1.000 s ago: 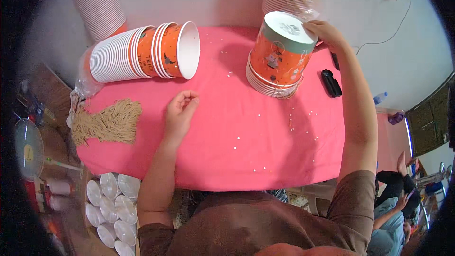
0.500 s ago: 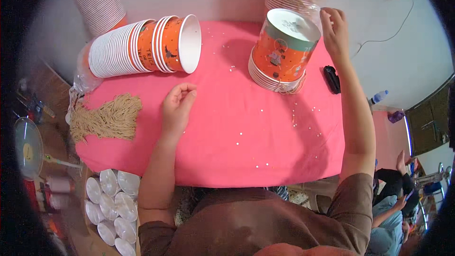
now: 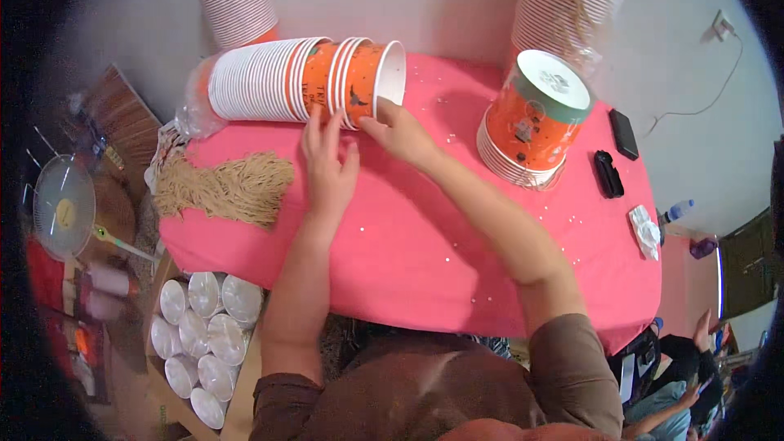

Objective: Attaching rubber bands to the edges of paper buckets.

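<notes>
1. While both hands meet at the open end of the row of nested orange cups (image 3: 302, 82) lying on its side, the left hand (image 3: 328, 165) rests its spread fingers (image 3: 314, 124) against the underside of the cups just behind the foremost one, flat and not clenched.
2. Beside it, the right hand (image 3: 400, 132) pinches the white rim of the foremost cup (image 3: 376, 82) with its fingers (image 3: 374, 122); thumb and fingertips close on the lower edge of that rim.
3. That cup lies directly above both sets of fingers, its mouth facing the right hand's side, partly pulled out of the row.
4. All this sits on the pink table (image 3: 425, 253).
5. Well off beyond the right fingers stands a lidded orange cup on a stack (image 3: 531, 118); farther still lie a black phone (image 3: 625, 134) and a black case (image 3: 608, 174).
6. Out past the left fingers lies a tan pile of fibre (image 3: 224, 188).
</notes>
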`<state>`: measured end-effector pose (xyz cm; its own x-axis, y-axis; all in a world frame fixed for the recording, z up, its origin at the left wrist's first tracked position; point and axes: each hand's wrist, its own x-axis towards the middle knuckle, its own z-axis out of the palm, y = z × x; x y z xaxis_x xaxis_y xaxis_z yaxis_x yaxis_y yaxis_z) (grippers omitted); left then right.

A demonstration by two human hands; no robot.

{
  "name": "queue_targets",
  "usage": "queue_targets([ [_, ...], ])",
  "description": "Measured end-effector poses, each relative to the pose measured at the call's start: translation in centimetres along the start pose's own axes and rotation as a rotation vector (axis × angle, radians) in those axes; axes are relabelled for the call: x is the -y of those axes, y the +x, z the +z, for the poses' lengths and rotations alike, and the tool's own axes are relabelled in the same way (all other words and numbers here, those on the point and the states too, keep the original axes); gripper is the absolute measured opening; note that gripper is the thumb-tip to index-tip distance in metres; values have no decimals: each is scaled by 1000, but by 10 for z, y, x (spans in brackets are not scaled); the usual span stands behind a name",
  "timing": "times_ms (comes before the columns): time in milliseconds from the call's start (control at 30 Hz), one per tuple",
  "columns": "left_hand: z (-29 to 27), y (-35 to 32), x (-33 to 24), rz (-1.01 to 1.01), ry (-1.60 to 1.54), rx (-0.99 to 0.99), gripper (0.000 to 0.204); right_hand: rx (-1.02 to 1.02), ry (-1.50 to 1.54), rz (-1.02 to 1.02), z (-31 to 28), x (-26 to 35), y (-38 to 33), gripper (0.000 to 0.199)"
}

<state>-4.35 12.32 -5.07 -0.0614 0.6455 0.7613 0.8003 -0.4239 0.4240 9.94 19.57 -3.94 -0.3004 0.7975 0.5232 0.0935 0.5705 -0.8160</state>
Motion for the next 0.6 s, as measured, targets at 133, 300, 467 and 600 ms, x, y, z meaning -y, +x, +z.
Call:
queue_targets([
  [133, 1, -11, 1, -53, 200, 251, 74, 41, -172, 115, 4, 1, -5, 21],
  [300, -6, -11, 0, -112, 56, 177, 76, 225, -369, 150, -63, 43, -36, 24],
  [467, 2, -15, -1, -97, -15, 120, 71, 262, -290, 192, -119, 93, -60, 20],
  [600, 7, -23, 10, -138, -303, 54, 52, 221, -31, 260, -129, 115, -73, 10],
])
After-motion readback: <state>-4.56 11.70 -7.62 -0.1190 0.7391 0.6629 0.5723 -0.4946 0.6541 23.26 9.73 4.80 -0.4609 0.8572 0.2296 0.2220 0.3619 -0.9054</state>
